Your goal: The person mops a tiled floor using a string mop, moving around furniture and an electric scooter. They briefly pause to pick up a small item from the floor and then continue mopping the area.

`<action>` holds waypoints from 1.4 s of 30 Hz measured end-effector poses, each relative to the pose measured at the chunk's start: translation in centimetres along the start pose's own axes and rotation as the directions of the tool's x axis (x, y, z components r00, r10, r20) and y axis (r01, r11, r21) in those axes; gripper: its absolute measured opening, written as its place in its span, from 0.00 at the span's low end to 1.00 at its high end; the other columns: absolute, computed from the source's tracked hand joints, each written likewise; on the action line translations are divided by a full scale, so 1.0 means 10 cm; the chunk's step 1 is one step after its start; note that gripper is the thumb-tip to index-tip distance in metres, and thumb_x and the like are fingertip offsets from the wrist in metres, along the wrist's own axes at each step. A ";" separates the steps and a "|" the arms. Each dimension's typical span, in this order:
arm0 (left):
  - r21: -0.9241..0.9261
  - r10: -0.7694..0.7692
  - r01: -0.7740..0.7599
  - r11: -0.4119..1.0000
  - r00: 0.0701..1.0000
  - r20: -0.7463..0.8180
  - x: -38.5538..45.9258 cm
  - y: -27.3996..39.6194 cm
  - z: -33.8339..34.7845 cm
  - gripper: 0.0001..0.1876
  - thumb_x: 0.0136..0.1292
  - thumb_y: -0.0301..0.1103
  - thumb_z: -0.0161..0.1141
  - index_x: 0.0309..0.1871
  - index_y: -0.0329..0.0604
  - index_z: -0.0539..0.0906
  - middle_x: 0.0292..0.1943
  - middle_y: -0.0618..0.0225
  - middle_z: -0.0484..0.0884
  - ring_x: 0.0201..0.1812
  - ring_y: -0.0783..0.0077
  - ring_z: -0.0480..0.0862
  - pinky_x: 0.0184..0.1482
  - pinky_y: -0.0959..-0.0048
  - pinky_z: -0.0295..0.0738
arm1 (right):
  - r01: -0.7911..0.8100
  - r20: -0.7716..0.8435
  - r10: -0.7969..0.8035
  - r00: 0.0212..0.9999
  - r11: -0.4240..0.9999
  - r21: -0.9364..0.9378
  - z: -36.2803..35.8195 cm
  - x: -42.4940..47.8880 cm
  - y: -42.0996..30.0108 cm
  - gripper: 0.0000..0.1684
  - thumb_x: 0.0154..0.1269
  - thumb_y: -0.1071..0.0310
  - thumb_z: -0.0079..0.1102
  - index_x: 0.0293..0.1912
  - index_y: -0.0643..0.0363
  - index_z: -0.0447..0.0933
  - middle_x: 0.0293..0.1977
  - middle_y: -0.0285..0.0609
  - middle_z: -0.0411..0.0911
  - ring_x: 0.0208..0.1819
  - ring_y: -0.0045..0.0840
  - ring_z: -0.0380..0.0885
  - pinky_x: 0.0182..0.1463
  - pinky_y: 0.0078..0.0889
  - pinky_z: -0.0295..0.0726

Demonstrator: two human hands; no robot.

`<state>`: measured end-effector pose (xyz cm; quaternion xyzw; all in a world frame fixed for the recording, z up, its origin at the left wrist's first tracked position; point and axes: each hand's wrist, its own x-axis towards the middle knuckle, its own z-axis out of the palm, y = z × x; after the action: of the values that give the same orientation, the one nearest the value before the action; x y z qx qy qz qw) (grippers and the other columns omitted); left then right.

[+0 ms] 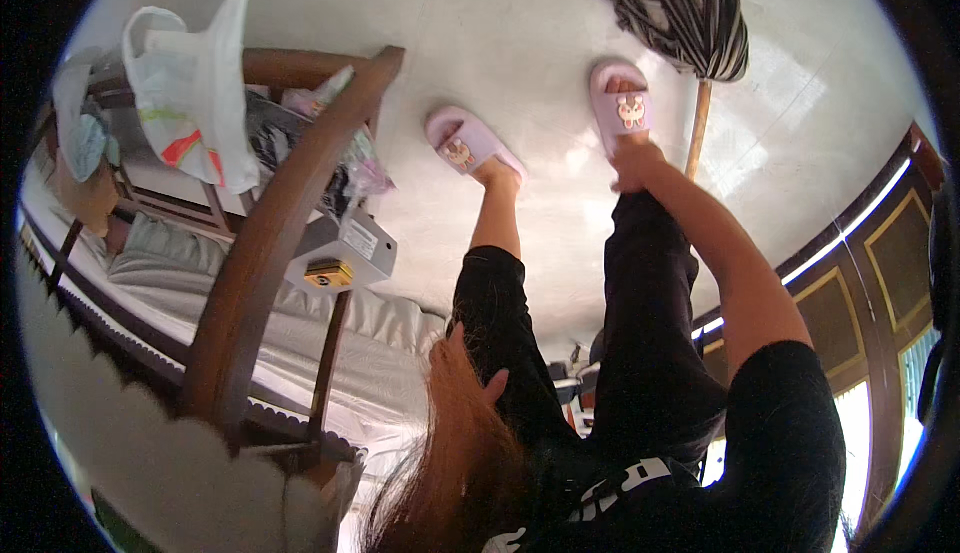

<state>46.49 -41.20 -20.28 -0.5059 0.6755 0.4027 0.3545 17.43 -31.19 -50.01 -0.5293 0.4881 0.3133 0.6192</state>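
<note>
My left hand rests on the left leg of my black trousers, thumb apart from the fingers. That trouser leg ends high on the shin, leaving the lower leg bare. Reaching down, my right hand is at my right ankle, touching the area just by the other trouser hem. Its fingers are blurred, so whether they grip the cloth is unclear. On my feet are a left pink slipper and a right pink slipper, each with a rabbit figure on its strap.
A mop with dark strands and a wooden handle is beyond my right foot. At left, a curved wooden furniture rail stands near a white plastic bag and a grey box. Panelled doors line the right.
</note>
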 end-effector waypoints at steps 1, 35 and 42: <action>-0.017 -0.010 0.010 1.000 0.999 -0.031 -0.01 0.00 0.01 0.42 0.41 0.48 0.62 0.60 0.43 0.56 0.49 0.49 0.62 0.50 0.50 0.64 0.50 0.58 0.61 | -0.056 0.054 0.040 0.998 0.946 0.321 0.10 -0.09 0.06 0.34 0.49 0.41 0.45 0.44 0.60 0.72 0.47 0.45 0.70 0.51 0.33 0.66 0.53 0.35 0.63; -0.568 0.163 -0.101 0.817 0.985 0.058 -0.42 0.40 -1.54 0.26 0.51 0.34 0.58 0.54 0.42 0.66 0.47 0.59 0.70 0.48 0.62 0.71 0.48 0.67 0.66 | 0.253 -0.431 0.341 0.836 0.458 0.852 -2.57 -1.53 -1.44 0.32 0.54 0.46 0.39 0.24 0.72 0.71 0.20 0.52 0.74 0.18 0.33 0.75 0.29 0.33 0.75; -0.394 0.206 -0.164 0.904 0.976 0.067 -0.20 0.87 -1.71 0.26 0.49 0.32 0.57 0.54 0.41 0.66 0.47 0.56 0.70 0.46 0.63 0.74 0.47 0.68 0.69 | 0.244 -0.309 0.151 0.939 0.340 0.908 -3.01 -1.25 -1.25 0.22 0.53 0.57 0.42 0.25 0.70 0.72 0.21 0.44 0.75 0.18 0.25 0.73 0.21 0.25 0.75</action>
<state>37.30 -54.46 -9.64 -0.4771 0.6079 0.5862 0.2434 16.48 -61.55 -32.81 -0.1365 0.6617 -0.1381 0.7242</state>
